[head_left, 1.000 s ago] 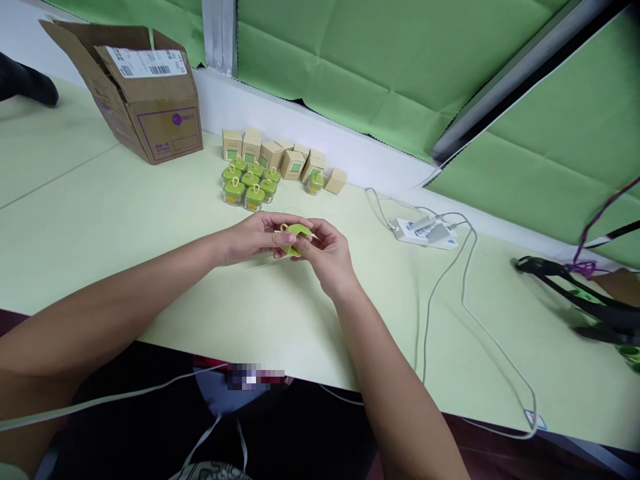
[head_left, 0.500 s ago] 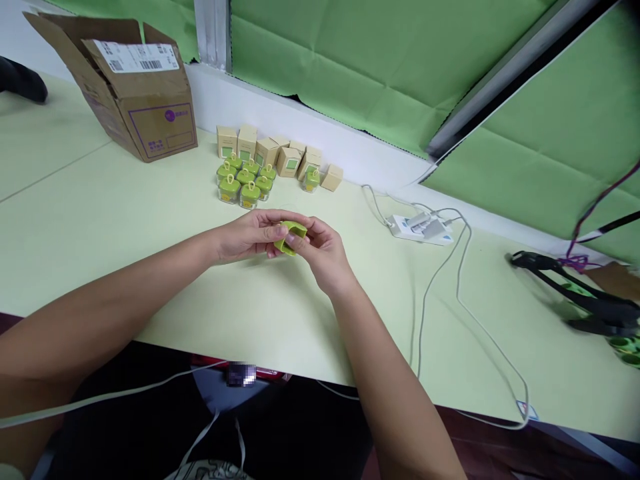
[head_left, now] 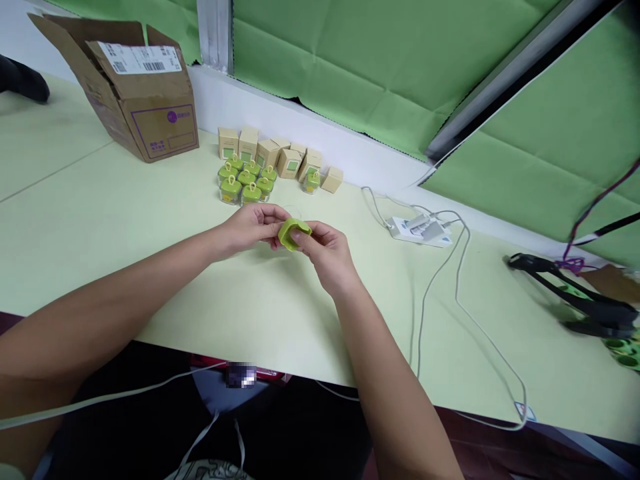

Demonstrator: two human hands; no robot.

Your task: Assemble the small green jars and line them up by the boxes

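Between my two hands, above the table, is a small hollow green jar lid [head_left: 287, 235] with its open underside turned toward me. My right hand [head_left: 327, 252] grips its right side, the thumb pressed inside the hollow. My left hand [head_left: 255, 230] is closed at the lid's left edge, thumb and fingers pinched together; its fingertips are partly hidden behind the lid. A faint clear curved line shows just above the lid, too thin to name. Beyond my hands stand several small clear jars [head_left: 231, 191] with green lids and loop handles.
Small cardboard boxes [head_left: 289, 163] line the wall, with a single green-lidded jar [head_left: 311, 182] before them. A large open carton [head_left: 165, 127] stands at the back left. To the right lie a white power strip [head_left: 420, 231], trailing cables and a black stand-like object [head_left: 590, 303].
The green lid has tilted and shifted slightly in my fingers. My left thumb has drawn back from the lid's front to its left edge, and the left fingers no longer stretch across its top.
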